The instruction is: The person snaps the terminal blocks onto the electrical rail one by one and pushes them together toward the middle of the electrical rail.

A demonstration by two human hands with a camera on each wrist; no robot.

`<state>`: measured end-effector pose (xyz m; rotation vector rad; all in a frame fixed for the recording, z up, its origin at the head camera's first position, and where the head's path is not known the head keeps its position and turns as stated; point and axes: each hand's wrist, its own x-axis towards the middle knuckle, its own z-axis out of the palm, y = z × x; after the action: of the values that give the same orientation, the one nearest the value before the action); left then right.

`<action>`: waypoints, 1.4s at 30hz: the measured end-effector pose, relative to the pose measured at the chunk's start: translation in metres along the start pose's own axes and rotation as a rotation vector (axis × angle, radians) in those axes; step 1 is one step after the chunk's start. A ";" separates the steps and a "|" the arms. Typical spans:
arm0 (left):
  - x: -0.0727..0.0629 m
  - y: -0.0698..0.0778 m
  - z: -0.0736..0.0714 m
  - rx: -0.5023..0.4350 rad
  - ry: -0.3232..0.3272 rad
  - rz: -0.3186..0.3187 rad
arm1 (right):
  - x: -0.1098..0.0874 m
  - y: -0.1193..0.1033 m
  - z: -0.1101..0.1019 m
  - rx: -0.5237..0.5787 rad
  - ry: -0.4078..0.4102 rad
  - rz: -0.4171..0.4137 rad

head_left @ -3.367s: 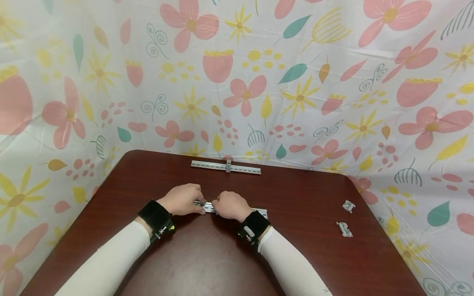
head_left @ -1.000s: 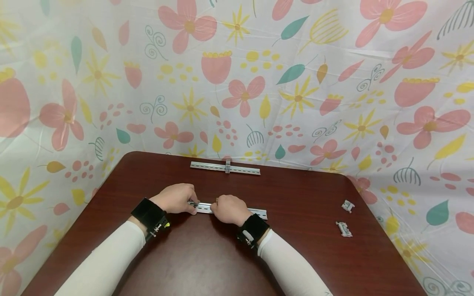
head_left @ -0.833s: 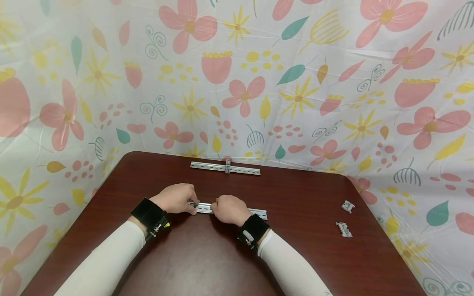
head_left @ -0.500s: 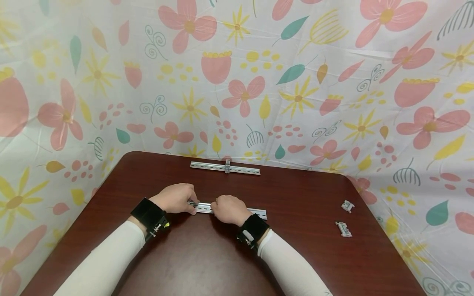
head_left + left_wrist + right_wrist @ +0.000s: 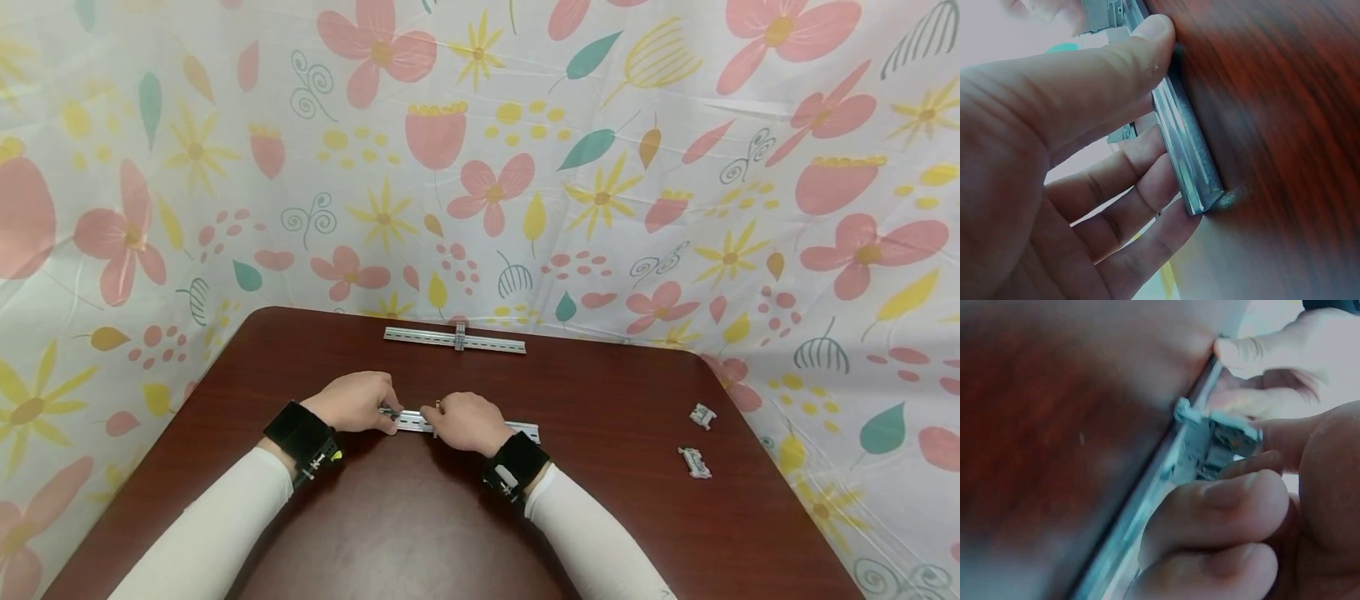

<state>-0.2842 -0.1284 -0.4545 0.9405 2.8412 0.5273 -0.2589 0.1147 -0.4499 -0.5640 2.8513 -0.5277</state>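
Observation:
A slotted metal DIN rail [image 5: 410, 422] lies across the middle of the table. My left hand [image 5: 356, 403] grips its left end; in the left wrist view the thumb [image 5: 1138, 50] presses one edge and the other fingers curl against the opposite side of the rail [image 5: 1186, 150]. A grey terminal block [image 5: 1207, 440] sits on the rail in the right wrist view, tilted outward from it. My right hand [image 5: 468, 422] holds this block between curled fingers and thumb, and covers most of it in the head view.
Toward the back edge of the brown table [image 5: 600, 400] lies a second DIN rail [image 5: 420, 336] carrying a cluster of terminal blocks [image 5: 460, 336]. Two loose terminal blocks, a farther one [image 5: 702, 416] and a nearer one [image 5: 694, 462], lie at the right. A flowered curtain [image 5: 480, 167] hangs behind.
Compared with the oldest frame, my left hand has moved left along the rail to its end. In the last half second my right hand has shifted slightly, its fingertips reaching farther left.

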 end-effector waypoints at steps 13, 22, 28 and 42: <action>-0.002 0.000 0.000 0.001 0.000 0.000 | -0.009 0.027 -0.027 0.035 0.210 0.021; -0.002 -0.001 0.001 -0.003 0.005 0.006 | -0.011 0.048 -0.042 0.016 0.292 0.092; -0.002 -0.001 0.001 0.003 0.010 0.008 | -0.013 0.058 -0.051 0.030 0.346 0.129; -0.002 -0.001 0.000 -0.001 0.008 0.006 | -0.022 0.091 -0.060 -0.030 0.405 0.190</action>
<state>-0.2830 -0.1299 -0.4548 0.9489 2.8457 0.5337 -0.2842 0.2203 -0.4270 -0.2012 3.2509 -0.6281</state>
